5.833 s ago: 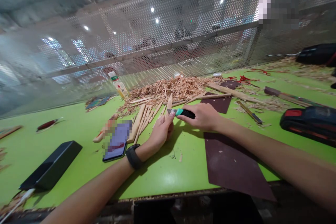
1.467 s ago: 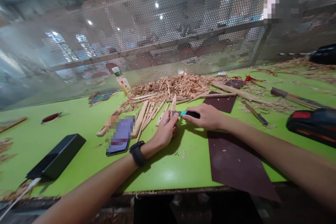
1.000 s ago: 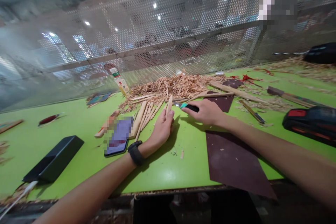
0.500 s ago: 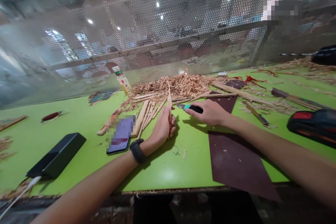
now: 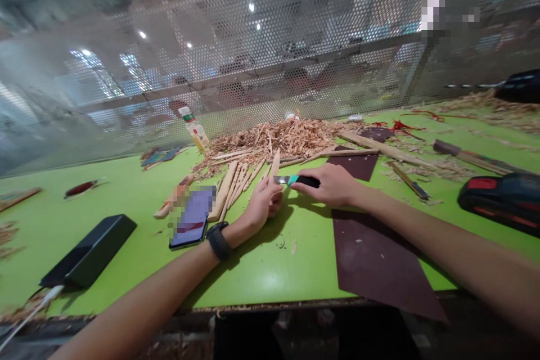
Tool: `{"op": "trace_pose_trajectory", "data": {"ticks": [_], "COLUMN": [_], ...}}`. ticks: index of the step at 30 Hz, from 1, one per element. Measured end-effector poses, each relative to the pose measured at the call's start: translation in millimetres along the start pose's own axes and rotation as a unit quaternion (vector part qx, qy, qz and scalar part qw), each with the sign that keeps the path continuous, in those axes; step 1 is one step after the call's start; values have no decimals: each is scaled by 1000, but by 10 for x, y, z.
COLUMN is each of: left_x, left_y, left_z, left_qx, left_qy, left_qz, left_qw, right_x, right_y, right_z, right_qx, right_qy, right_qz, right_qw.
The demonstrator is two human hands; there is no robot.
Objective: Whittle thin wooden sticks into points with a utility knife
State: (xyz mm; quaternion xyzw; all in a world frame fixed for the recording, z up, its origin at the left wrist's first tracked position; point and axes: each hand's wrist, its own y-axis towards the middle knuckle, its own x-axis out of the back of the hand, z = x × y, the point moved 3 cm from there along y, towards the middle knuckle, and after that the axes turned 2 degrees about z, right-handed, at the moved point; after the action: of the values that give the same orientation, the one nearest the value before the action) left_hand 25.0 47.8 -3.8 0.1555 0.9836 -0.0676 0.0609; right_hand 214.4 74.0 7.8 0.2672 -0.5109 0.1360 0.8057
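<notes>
- Left hand [image 5: 262, 205]: grip clamped around the lower part of a pale wood piece [image 5: 275, 165]; its narrowed tip points up and away from the person.
- Wood piece location: held above the green bench [image 5: 253, 287], in front of the shavings; its lower end is hidden by the fingers.
- Right hand [image 5: 332, 185]: grip clamped on a knife [image 5: 307, 181] with a black and teal handle; index finger and thumb lie along the handle.
- Knife blade [image 5: 280, 180]: directed left, crossing the wood piece just beside the left thumb. Cannot tell whether the edge bites into the wood.
- Left wrist: dark watch [image 5: 219, 241]. Phone [image 5: 192, 216] lying near it, screen up, partly pixelated.
- Beyond the phone: thin wood strips [image 5: 237, 185] fanned out, plus a wider flat one.
- Beneath the right forearm: dark brown sheet [image 5: 375, 253], one corner overhanging the near bench edge.
- Behind the hands: heap of shavings [image 5: 282, 138]; bottle [image 5: 196, 130] at its left end, appearing tilted in this view.
- Right side: slim yellow cutter [image 5: 407, 180]; red-and-black tool part [image 5: 502, 202], cropped by the frame.
- Left side: black box [image 5: 97, 250] with a white cable [image 5: 47, 298] at its near end.
- Back: perforated screen [image 5: 253, 79].
</notes>
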Motion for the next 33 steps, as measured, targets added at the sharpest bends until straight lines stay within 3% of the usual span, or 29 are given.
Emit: {"op": "trace_pose_trajectory", "data": {"ticks": [11, 14, 19, 22, 26, 33], "left_x": [23, -8, -81, -70, -43, -51], "left_y": [46, 7, -35, 4, 57, 40], "left_z": [26, 36, 101, 129, 126, 91], "left_qx": [-12, -14, -3, 4, 2, -29], "left_qy": [36, 49, 39, 12, -30, 2], "left_qz": [-5, -4, 46, 61, 54, 43], "left_qw": [999, 999, 998, 998, 998, 999], "right_x": [19, 99, 304, 291, 182, 112], "right_y": [-5, 29, 51, 45, 31, 12], "right_z": [41, -111, -418, -383, -166, -82], "right_qx": [-14, -55, -121, -112, -58, -41], "right_qy": [-27, 2, 35, 27, 9, 12], "right_qz": [-53, -89, -164, -146, -109, -60], "right_qw": [998, 994, 978, 983, 992, 997]}}
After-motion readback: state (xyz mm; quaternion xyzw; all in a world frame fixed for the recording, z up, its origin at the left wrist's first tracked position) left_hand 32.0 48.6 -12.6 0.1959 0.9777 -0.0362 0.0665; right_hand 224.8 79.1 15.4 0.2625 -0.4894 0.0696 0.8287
